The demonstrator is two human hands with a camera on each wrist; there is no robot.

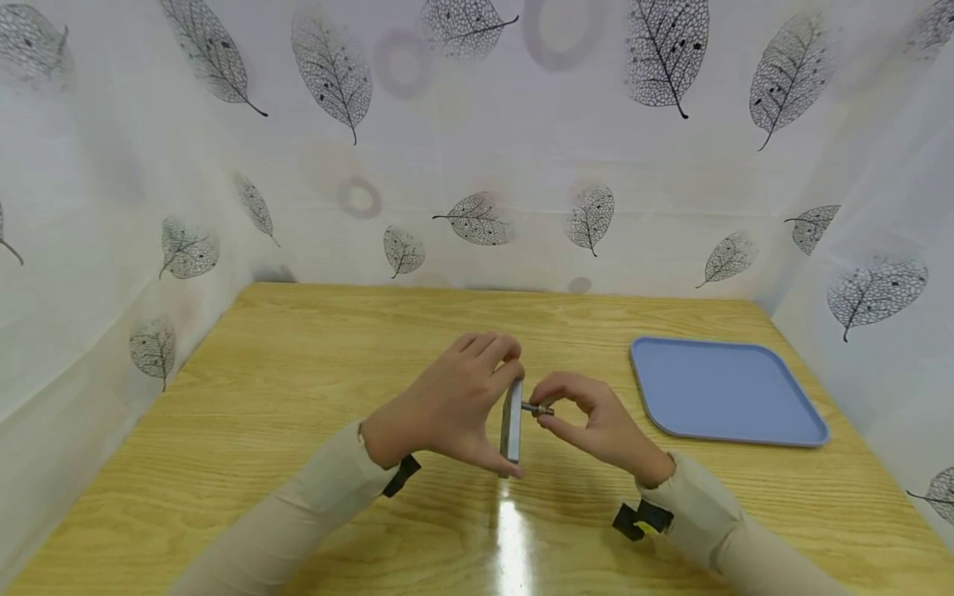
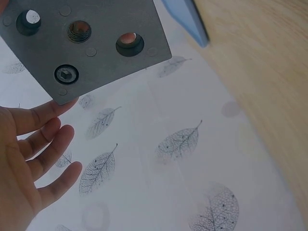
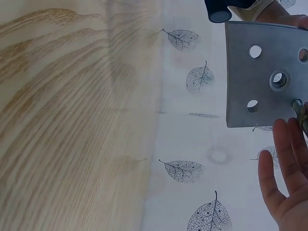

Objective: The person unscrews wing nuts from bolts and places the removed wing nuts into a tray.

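My left hand [image 1: 450, 406] grips a square grey metal plate [image 1: 511, 422] by its edges and holds it on edge above the table. In the left wrist view the plate [image 2: 103, 57] has round holes and a threaded centre hole; a hex socket screw head [image 2: 66, 74] sits in one corner hole. From the opposite face, towards the right hand, sticks the screw's shank [image 1: 527, 407]. My right hand [image 1: 599, 422] pinches a small metal piece on its end, perhaps a nut [image 1: 546, 410]. In the right wrist view this piece is partly cut off by the frame edge.
A blue tray [image 1: 730, 393] lies on the right side of the wood-grain table [image 1: 335, 356]. White curtains [image 1: 492, 149] with leaf prints stand behind the table and along both sides. Each wrist carries a black camera mount [image 1: 643, 520].
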